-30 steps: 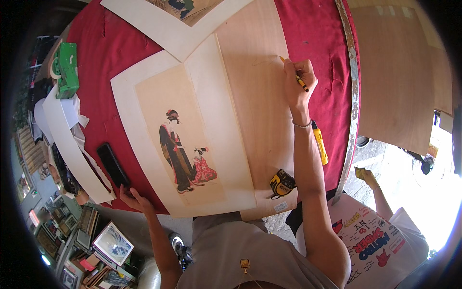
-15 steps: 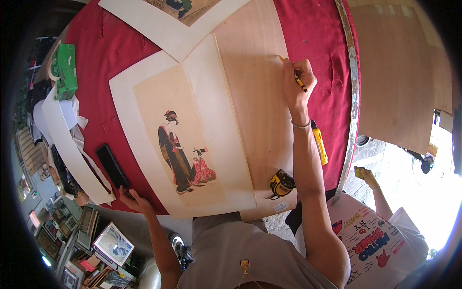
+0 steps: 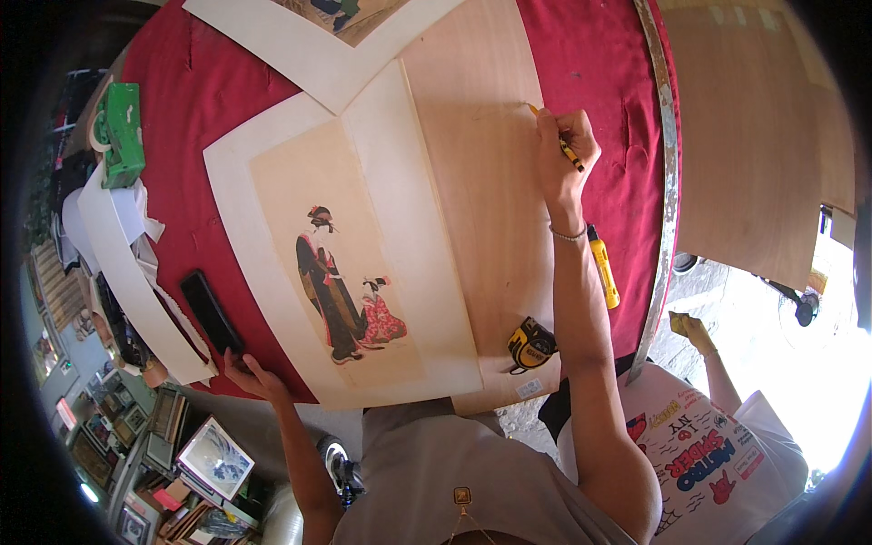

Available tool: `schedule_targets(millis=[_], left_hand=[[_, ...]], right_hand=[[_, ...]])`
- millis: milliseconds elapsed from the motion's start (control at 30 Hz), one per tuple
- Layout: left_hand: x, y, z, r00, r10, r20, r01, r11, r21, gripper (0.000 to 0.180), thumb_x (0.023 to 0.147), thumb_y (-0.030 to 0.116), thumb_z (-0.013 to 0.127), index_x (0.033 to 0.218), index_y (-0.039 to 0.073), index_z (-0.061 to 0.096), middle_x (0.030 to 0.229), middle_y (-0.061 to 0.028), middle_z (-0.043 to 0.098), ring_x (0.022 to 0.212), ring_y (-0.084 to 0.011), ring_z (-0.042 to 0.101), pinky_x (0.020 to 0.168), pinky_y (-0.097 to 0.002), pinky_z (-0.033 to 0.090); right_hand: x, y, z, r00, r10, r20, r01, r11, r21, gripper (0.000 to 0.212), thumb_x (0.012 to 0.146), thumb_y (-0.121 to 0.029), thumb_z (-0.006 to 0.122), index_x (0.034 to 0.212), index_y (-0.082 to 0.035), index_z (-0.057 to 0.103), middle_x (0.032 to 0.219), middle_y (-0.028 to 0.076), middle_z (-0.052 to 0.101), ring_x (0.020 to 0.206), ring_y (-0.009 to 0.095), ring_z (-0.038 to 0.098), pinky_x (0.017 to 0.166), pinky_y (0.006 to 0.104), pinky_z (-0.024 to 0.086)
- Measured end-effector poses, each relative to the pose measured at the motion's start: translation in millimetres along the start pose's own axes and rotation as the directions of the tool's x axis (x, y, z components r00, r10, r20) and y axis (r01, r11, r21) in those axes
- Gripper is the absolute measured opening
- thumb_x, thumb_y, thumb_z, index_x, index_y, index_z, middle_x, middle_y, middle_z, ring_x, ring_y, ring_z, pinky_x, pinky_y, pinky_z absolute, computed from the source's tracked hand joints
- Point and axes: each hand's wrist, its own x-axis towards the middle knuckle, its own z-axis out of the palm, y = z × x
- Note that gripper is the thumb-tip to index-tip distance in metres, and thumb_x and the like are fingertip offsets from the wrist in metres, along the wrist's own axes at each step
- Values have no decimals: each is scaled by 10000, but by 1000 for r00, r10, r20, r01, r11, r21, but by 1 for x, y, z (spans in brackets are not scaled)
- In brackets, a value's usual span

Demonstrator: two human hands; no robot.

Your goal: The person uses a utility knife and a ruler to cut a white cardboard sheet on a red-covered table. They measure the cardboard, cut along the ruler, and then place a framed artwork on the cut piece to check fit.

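Note:
My right hand (image 3: 565, 154) is closed around a yellow and black pencil (image 3: 572, 156), its tip at the right edge of a thin wooden board (image 3: 490, 173). On the table's near left edge rests my left hand (image 3: 258, 378), open, its fingertips at the lower end of a black phone (image 3: 211, 312). Between the hands lies a print of two robed figures (image 3: 336, 291) with a pale mat border, partly over the board. A yellow and black tape measure (image 3: 531, 345) sits on the board beside my right forearm. Just right of that forearm is a yellow-handled cutter (image 3: 602, 271).
Red cloth (image 3: 604, 54) covers the table, with a worn metal straightedge (image 3: 668, 154) along its right side. Another matted print (image 3: 341, 77) lies at the far end. A green tape dispenser (image 3: 123, 136) and white strips (image 3: 136, 263) line the left. A co-worker (image 3: 699, 445) is at lower right.
Almost nothing differs. The print and mat appear shifted very slightly up and left in view; both hands keep their places, the pencil still in my right.

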Motion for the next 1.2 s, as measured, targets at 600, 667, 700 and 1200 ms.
schedule_targets(millis=[600, 667, 700, 1200], left_hand=[[0, 2, 2, 1000, 2, -4, -2, 1000, -19, 428, 963, 299, 531, 1238, -28, 520, 1033, -106, 498, 906, -211, 472, 820, -353, 393], [0, 3, 2, 1000, -1, -3, 1, 1000, -18, 431, 963, 303, 532, 1239, -28, 519, 1031, -106, 501, 903, -210, 473, 817, -352, 392], [-1, -1, 0, 999, -31, 21, 31, 999, -11, 427, 971, 295, 524, 1246, -31, 509, 1111, -130, 503, 989, -236, 477, 883, -369, 380], [1, 1, 2, 1000, 8, -13, -8, 1000, 5, 453, 959, 333, 543, 1234, -27, 525, 1017, -112, 511, 895, -220, 482, 803, -355, 398]], right_hand=[[-1, 1, -1, 1000, 1, -4, -1, 1000, 10, 267, 811, -31, 652, 633, -20, 454, 531, -6, 454, 535, 23, 387, 462, 222, 342], [-1, 4, 0, 1000, -22, -16, 23, 1000, 9, 271, 809, -27, 653, 629, -21, 450, 530, -5, 451, 534, 22, 385, 460, 222, 338], [-2, 5, -1, 1000, -22, -16, 22, 1000, 22, 270, 809, -26, 651, 629, -20, 450, 529, -3, 453, 533, 22, 388, 458, 223, 339], [-6, -4, -1, 991, -136, -12, 136, 988, 75, 250, 826, -23, 679, 670, -25, 485, 564, 7, 527, 524, 24, 424, 457, 215, 362]])
